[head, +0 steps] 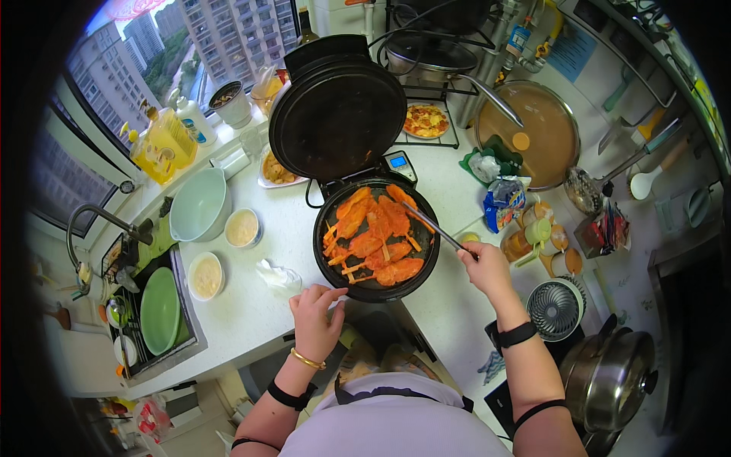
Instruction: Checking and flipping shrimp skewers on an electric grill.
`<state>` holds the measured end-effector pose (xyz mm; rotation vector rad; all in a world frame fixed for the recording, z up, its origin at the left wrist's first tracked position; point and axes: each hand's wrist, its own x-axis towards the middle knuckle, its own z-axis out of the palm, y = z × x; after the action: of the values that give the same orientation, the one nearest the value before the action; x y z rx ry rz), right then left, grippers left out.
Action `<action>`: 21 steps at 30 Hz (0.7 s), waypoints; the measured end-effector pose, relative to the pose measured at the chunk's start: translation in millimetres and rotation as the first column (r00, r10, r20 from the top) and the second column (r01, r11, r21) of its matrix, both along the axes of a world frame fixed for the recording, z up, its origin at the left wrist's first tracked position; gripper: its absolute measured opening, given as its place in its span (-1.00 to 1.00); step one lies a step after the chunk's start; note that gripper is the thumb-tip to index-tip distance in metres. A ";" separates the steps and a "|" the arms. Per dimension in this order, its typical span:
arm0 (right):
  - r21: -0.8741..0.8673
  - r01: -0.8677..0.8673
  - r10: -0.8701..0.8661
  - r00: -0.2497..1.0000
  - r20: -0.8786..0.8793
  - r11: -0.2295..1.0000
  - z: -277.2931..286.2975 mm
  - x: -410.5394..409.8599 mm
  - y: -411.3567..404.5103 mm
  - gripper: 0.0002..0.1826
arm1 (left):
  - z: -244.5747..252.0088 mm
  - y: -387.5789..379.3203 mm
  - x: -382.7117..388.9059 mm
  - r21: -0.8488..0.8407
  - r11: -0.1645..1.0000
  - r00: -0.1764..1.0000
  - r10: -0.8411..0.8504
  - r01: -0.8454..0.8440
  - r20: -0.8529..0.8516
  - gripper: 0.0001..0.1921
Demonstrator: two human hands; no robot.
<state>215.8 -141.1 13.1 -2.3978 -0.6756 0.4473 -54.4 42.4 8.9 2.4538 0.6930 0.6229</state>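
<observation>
My right hand (485, 267) is closed around a thin dark metal utensil (437, 227), whose far end touches the orange-red meat pieces on sticks (380, 228). These lie in the round black lower plate of an electric griddle (371, 294), some overlapping. Its black lid (340, 123) stands raised behind, and a small control panel with a lit display (398, 162) sits at the hinge. My left hand (317, 314) is at the near left rim of the griddle, fingers bent and apart, holding nothing visible. A crumpled white tissue (278, 276) lies left of it.
Left are two bowls of pale food (243, 227) (206, 276), a pale green basin (200, 204) and a sink holding a green tub (160, 311). Right are spice jars (554, 240), a small fan (554, 308) and a steel pot (608, 380). A plate of food (426, 120) stands behind.
</observation>
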 end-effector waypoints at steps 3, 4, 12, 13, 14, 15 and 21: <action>-0.080 -0.019 0.051 0.906 0.420 0.997 16.3 -14.9 3.8 -0.81 | 0.0 -1.6 -2.9 -0.008 1.000 1.000 0.009 -0.009 -0.008 -0.77; -0.113 -0.022 0.076 0.859 0.505 0.993 19.0 -17.2 4.5 -0.82 | -0.6 -1.9 -3.8 -0.010 1.000 1.000 0.011 -0.011 -0.007 -0.77; -0.327 -0.061 0.272 0.709 0.651 0.943 12.3 -23.4 11.7 -0.86 | -5.0 -2.7 -7.1 0.023 1.000 1.000 0.011 -0.012 0.029 -0.80; -0.349 -0.072 0.298 0.696 0.653 0.934 10.4 -23.9 14.6 -0.87 | -5.1 -3.0 -7.2 0.021 1.000 1.000 0.008 -0.009 0.030 -0.80; -0.350 -0.069 0.296 0.696 0.654 0.934 8.2 -25.1 16.8 -0.87 | -5.1 -3.3 -7.2 0.021 1.000 1.000 0.007 -0.008 0.028 -0.80; -0.366 -0.068 0.306 0.700 0.645 0.928 5.2 -26.7 20.0 -0.86 | -5.3 -3.3 -7.6 0.022 1.000 1.000 0.009 -0.009 0.025 -0.80; -0.390 -0.020 0.260 0.777 0.573 0.921 22.5 -40.6 17.4 -0.82 | -4.4 -2.4 -9.1 0.029 1.000 1.000 0.003 -0.004 0.029 -0.80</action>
<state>175.2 -123.7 35.6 -2.8807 -1.1521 -0.2118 -63.5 40.0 4.6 2.4660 0.6812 0.6736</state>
